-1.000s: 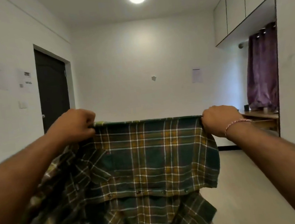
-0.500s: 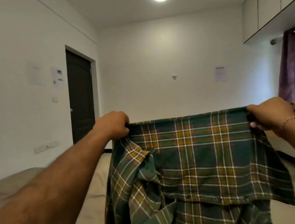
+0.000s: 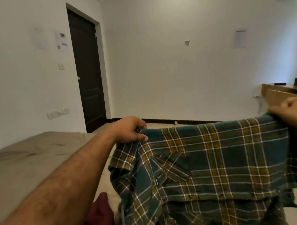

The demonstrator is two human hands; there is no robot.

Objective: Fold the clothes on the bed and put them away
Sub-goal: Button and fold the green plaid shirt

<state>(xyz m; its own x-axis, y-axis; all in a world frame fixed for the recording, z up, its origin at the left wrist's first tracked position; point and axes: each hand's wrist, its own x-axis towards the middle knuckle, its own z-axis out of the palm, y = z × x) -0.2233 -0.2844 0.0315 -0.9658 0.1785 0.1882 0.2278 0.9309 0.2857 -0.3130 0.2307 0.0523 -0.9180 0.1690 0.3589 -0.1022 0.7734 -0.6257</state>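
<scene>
Left hand (image 3: 130, 130) curled round left end of plaid shirt (image 3: 214, 164) top edge; shirt stretched in air between both hands, lower part hanging in folds. Bed (image 3: 20, 164) at left, maroon cloth (image 3: 100, 216) below forearm. Dark door (image 3: 88, 73) behind. Wooden tabletop (image 3: 278, 92) at right. Right hand (image 3: 295, 112) grips shirt's right end.

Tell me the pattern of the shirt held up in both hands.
Plaid: dark green shirt with mustard and white check lines, seen in the head view.
</scene>
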